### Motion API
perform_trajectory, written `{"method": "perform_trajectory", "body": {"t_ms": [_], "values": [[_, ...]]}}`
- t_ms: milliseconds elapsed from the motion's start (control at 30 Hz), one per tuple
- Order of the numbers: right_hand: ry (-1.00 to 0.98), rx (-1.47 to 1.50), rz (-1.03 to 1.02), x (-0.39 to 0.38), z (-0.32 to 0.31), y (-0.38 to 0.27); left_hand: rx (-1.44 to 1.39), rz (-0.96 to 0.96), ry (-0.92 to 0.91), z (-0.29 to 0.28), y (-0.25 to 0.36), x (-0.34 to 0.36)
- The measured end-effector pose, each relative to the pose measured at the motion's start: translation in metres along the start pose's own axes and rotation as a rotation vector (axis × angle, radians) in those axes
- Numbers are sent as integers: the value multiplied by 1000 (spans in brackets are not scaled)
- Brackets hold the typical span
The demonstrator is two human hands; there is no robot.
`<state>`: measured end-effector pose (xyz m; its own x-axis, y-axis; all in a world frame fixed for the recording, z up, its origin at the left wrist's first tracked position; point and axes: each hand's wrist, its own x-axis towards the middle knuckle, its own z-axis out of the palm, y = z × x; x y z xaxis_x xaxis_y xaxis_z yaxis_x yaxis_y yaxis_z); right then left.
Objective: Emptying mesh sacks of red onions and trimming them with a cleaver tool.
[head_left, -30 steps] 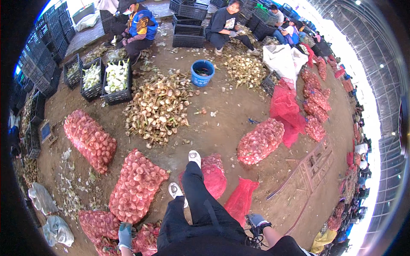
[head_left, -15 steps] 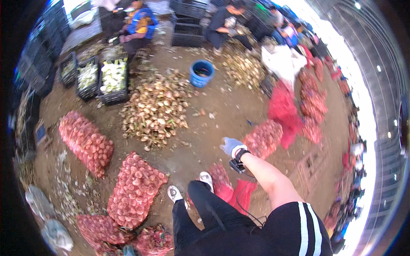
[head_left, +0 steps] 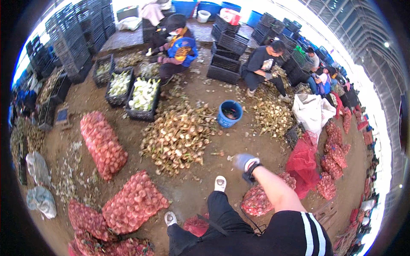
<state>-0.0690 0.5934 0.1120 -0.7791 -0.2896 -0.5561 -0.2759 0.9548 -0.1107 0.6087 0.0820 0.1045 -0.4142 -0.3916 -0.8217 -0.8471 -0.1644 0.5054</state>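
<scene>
My right hand (head_left: 245, 162), in a pale grey-blue glove with a dark band at the wrist, is stretched forward over the dirt floor. Motion smears its fingers, and I make out nothing held in them. Just below it lies a red net sack of bulbs (head_left: 261, 199), partly behind my forearm. To its left spreads a big heap of pale, garlic-like bulbs (head_left: 179, 138). Beyond the hand stands a blue bucket (head_left: 229, 114) with something dark inside. My left hand is out of view.
Full red net sacks lie at left (head_left: 103, 145) and lower left (head_left: 134, 202). Black crates (head_left: 143, 114) of trimmed white-green produce stand beyond the heap. A person in blue (head_left: 183, 53) and one in black (head_left: 265, 64) sit ahead. Empty red netting (head_left: 302, 166) lies right.
My view has swung, showing more of the far side. My feet have stepped, one now further forward. My gloved right hand remains stretched out and is more blurred.
</scene>
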Motion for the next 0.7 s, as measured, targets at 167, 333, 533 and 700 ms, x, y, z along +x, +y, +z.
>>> {"method": "perform_trajectory", "body": {"t_ms": [167,333,533,700], "values": [[-369,-17,-74,-26,56,95,204,337,197,185,262,11],[-246,274,64,-9,62,166,331,409,110,276,326,27],[-105,574,333,8,65,267,128,-44,108,381,453,24],[-159,726,335,37,50,277,253,-62,99,391,456,71]]}}
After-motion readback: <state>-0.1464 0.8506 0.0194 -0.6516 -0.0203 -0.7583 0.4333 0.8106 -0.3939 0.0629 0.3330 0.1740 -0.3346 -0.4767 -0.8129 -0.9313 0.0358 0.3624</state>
